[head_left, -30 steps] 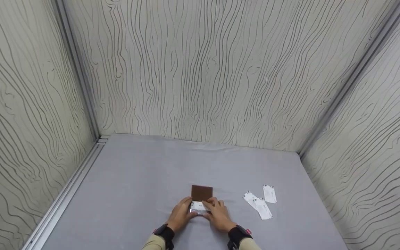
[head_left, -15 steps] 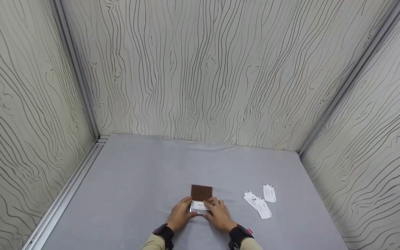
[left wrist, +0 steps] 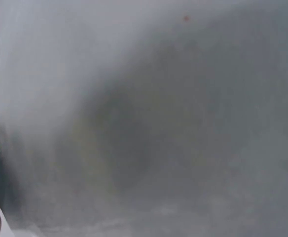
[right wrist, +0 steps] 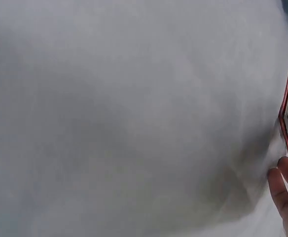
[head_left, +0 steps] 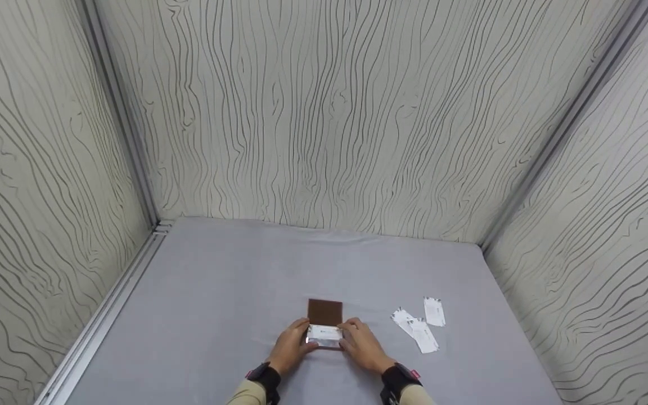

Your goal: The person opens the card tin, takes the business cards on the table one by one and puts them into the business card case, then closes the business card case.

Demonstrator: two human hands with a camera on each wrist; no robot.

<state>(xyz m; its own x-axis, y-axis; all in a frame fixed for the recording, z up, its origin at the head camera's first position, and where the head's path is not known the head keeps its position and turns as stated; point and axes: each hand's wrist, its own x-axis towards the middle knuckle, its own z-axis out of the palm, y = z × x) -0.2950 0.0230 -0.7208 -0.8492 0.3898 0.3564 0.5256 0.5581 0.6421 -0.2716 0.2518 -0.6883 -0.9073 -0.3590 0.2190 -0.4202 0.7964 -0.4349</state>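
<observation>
A brown card holder [head_left: 325, 312] lies unfolded at the front middle of the table in the head view. Its near half has a clear pocket with a white card [head_left: 324, 333] over it. My left hand [head_left: 290, 346] grips that half by its left edge, thumb at the near corner. On the opposite edge my right hand [head_left: 362, 346] holds it between thumb and fingers. The right wrist view catches the reddish edge of the card holder [right wrist: 285, 101] at its right border, with fingertips [right wrist: 278, 185] beside it. Only a sliver of hand enters the left wrist view.
Several white cards [head_left: 424, 336] lie to the right of my right hand, two overlapping and one [head_left: 434, 311] apart behind them. Grey cloth [head_left: 234, 281] covers the table. Wood-patterned walls [head_left: 313, 112] enclose the back and sides, and a metal rail [head_left: 104, 309] runs along the left edge.
My right hand has shifted right, its fingers moving off the white card to the holder's right edge, so more of the card shows. The left hand stays in place.
</observation>
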